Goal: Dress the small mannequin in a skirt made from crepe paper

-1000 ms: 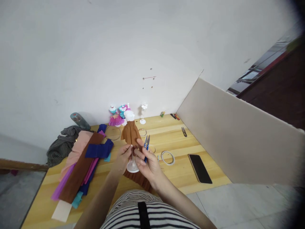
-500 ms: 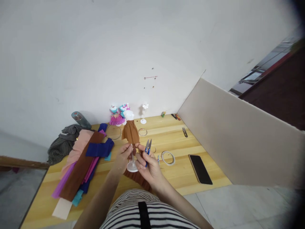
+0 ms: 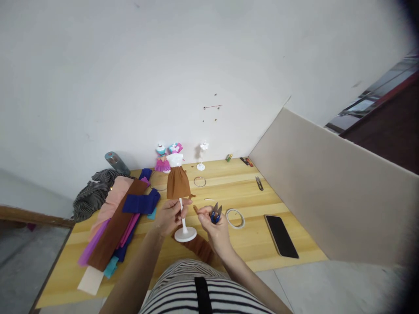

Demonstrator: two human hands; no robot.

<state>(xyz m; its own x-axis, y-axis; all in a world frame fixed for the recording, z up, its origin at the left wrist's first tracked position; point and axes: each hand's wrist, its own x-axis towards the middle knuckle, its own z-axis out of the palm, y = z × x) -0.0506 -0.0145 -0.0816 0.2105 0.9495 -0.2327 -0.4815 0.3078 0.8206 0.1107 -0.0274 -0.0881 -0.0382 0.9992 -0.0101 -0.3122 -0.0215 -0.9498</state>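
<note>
A small white doll form on a stand wears a brown skirt and a white top. My left hand is closed around the stand's stem, just under the skirt hem. To the right of the stem, my right hand pinches a small brown scrap between thumb and finger. The same hand holds blue-handled thread snips, blades pointing up and apart. Brown cloth lies on the table beneath the hands.
Folded coloured fabrics and a striped cloth lie left, near a bottle. Dressed forms and a bare form stand by the wall. A tape roll, phone and black snips lie right.
My right hand has moved right, away from the stem, with the snips and a brown scrap. The doll form stands more upright, its base more visible. The view has shifted slightly.
</note>
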